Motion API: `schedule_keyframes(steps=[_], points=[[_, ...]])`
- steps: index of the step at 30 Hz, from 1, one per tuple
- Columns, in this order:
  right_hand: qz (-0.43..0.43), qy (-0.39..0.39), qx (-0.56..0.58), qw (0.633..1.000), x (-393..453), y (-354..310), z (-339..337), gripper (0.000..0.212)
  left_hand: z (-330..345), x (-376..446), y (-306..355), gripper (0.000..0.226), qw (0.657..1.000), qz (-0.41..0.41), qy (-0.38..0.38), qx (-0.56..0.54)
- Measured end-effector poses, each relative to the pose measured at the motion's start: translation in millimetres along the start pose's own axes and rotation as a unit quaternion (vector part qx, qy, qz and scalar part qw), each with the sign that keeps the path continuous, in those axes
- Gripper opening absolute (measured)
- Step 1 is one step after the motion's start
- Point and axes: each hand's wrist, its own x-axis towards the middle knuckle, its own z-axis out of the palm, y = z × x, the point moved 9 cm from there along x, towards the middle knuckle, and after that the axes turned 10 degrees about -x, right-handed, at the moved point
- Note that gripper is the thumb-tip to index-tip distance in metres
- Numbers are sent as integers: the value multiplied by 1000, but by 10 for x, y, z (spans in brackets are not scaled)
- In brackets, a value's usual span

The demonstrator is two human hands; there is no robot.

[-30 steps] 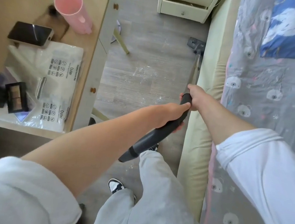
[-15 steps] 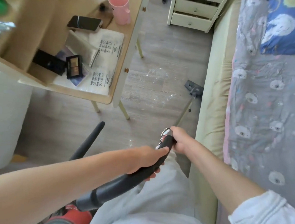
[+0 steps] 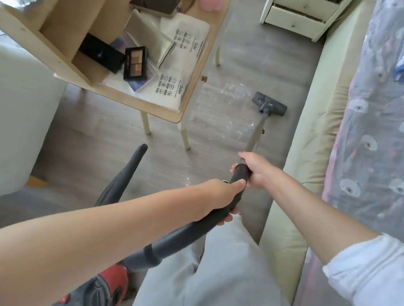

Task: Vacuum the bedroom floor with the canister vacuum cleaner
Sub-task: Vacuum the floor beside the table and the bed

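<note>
Two desk legs [image 3: 184, 136] flank the floor head's [image 3: 270, 105] left, bed [image 3: 321, 114] right.

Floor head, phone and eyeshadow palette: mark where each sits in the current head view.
floor head [image 3: 269, 106], head view, on its grey top housing.
phone [image 3: 155, 3], head view, on the middle of its dark screen.
eyeshadow palette [image 3: 135, 62], head view, on the brown pans.

We see a grey wood floor [image 3: 104, 144], a pale wooden desk [image 3: 68, 16], cream drawers [image 3: 298, 19] and a bed [image 3: 381, 134] in daylight.
</note>
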Motion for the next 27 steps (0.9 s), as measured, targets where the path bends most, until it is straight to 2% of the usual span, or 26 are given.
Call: schedule_keyframes(steps=[7,11,16,20,27], points=[[0,41,-91,995,596,-633,-588,20,499,735,522,47,995,51,28,-82],[-15,28,-134,991,651,-711,-384,22,351,755,524,47,992,58,48,-104],[-21,-21,-132,991,387,-360,282,22,-15,324,0,49,986,4,41,-161],[-10,-63,-145,987,-16,102,756,31,-249,-216,-567,49,981,-53,20,-186],[12,-92,-170,981,-468,622,1036,30,-301,-827,-1065,46,969,-107,-21,-222]])
